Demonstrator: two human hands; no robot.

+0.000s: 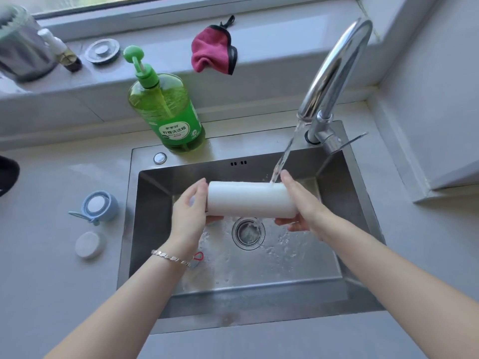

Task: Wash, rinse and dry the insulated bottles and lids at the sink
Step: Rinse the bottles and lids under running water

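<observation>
A white insulated bottle [250, 199] lies sideways over the steel sink [259, 299], held between both hands. My left hand [188, 216] grips its left end, fingers curled round it. My right hand [298, 203] cups the right end from below and behind. Water from the chrome tap [334, 71] streams onto the bottle's right end. On the counter to the left lie a blue lid with a strap [99, 206] and a pale round lid [89, 244].
A green dish soap pump bottle [168, 110] stands behind the sink. A pink cloth [213, 51] hangs on the window sill. A small oil bottle [64, 54], a metal container [20, 47] and a drain stopper [103, 51] sit at the sill's left. A red-looped item [198, 256] lies in the sink.
</observation>
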